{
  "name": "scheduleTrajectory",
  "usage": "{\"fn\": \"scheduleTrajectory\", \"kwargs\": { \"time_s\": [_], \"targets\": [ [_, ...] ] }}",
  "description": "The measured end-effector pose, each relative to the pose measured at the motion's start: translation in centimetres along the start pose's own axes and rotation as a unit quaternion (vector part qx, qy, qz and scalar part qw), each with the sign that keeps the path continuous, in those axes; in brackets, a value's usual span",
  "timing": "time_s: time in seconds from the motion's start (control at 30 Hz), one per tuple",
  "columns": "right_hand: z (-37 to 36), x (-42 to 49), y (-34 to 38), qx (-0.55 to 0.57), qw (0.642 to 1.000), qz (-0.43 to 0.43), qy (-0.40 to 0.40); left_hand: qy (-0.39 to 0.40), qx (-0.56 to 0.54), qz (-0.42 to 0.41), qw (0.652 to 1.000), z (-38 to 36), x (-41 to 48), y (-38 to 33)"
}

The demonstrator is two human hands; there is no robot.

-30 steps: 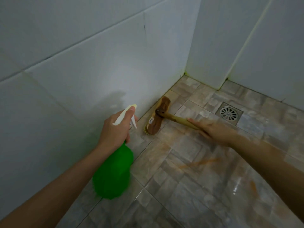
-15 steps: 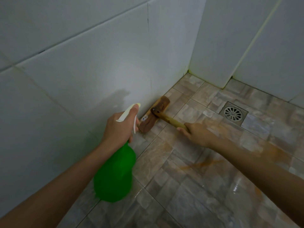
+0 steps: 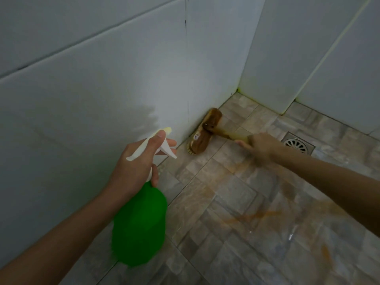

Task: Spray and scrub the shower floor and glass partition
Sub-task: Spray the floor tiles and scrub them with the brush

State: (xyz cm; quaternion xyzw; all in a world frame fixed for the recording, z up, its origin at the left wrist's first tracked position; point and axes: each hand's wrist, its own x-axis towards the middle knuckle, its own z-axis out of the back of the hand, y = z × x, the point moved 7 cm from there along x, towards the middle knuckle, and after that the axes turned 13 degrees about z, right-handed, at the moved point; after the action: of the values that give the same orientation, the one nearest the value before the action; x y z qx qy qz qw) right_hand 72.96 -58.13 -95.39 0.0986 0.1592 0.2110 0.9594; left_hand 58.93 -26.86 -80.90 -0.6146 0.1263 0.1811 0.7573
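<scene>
Our right hand (image 3: 261, 145) grips the brush (image 3: 203, 134) by its handle, head on the shower floor (image 3: 236, 202) against the foot of the wall (image 3: 102, 99), so we should press bristles into that joint and stroke along it, our left hand (image 3: 139, 165) holding the spray bottle (image 3: 139, 227) clear

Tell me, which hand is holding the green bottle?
The left hand grips the green spray bottle at its white trigger top; the right hand holds the brown brush by its handle instead.
</scene>
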Motion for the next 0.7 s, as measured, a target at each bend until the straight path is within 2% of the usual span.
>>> {"fn": "scheduleTrajectory", "kwargs": {
  "time_s": [0.07,0.17,0.37,0.5,0.7],
  "targets": [
    [1.4,1.0,-1.0,-0.021,1.000,-0.005,-0.011,0.001,-0.008,-0.004,1.000,-0.2,0.2,0.0],
    [5.1,2.8,-4.6,-0.003,0.995,-0.087,-0.057,0.007,-0.002,-0.003,1.000,-0.4,0.4,0.0],
    [2.5,2.5,-3.2,-0.030,0.999,-0.007,-0.011,0.014,-0.017,0.008,1.000,0.0,1.1,0.3],
    [5.5,3.5,-5.4,-0.012,0.995,-0.084,-0.046,0.001,-0.012,0.001,1.000,0.4,1.1,0.8],
    [1.6,0.9,-0.6,-0.024,1.000,0.008,0.011,-0.008,-0.032,0.017,0.999,1.3,0.7,1.8]
  ]
}}
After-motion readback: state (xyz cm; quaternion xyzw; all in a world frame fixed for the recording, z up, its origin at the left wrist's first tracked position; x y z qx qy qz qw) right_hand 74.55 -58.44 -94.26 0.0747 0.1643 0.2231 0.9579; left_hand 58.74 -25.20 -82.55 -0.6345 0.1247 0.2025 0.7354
